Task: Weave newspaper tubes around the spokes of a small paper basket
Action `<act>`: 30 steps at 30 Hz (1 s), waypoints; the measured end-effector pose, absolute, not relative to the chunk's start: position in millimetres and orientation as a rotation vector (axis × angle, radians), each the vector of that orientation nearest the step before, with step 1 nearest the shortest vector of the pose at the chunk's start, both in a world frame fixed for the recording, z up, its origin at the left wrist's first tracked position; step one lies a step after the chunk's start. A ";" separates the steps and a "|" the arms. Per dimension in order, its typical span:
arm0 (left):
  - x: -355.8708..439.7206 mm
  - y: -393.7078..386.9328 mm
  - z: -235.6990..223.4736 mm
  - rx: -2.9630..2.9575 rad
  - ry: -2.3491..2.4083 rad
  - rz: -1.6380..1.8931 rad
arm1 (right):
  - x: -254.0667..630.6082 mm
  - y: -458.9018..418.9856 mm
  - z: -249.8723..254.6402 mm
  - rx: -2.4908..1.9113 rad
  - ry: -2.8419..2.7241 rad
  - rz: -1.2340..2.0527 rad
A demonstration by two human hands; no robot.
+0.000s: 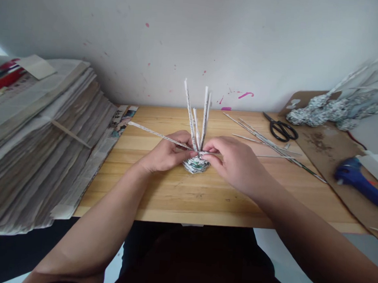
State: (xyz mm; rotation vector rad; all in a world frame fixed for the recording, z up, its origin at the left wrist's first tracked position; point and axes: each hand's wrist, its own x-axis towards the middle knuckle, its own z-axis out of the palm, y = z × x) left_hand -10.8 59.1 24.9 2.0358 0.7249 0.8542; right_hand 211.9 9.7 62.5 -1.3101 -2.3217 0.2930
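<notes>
A small woven newspaper basket (195, 165) sits on the wooden table, with several rolled-paper stakes (205, 116) standing up from it. My left hand (167, 152) is closed at the basket's left rim, thumb and fingers pinching the weave. One paper tube (157, 134) sticks out to the left past that hand. On the right rim, my right hand (231, 161) pinches a flattened paper strip (207, 153) between thumb and forefinger. My fingers hide part of the basket's upper edge.
Loose paper tubes (263, 140) and black scissors (282, 128) lie to the right. A blue glue gun (362, 181) rests on brown cardboard (320, 153), with woven paper pieces (333, 108) behind it. A tall newspaper stack (46, 148) fills the left side. The wall (196, 38) stands behind.
</notes>
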 end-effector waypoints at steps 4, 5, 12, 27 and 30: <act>-10.6 58.0 25.8 2.059 0.715 0.863 | 216.6 8.1 61.8 -1.272 -2.283 0.330; -10.4 57.9 25.9 2.059 0.705 0.866 | 216.2 8.2 62.0 -1.252 -2.295 0.316; -10.2 58.1 26.1 2.074 0.678 0.866 | 214.2 10.1 63.1 -1.305 -2.307 0.320; -10.1 55.4 26.0 2.065 0.697 0.876 | 222.1 7.4 57.0 -1.366 -2.081 0.644; -10.2 54.8 26.0 2.056 0.695 0.884 | 226.1 7.6 58.8 -1.421 -2.009 0.699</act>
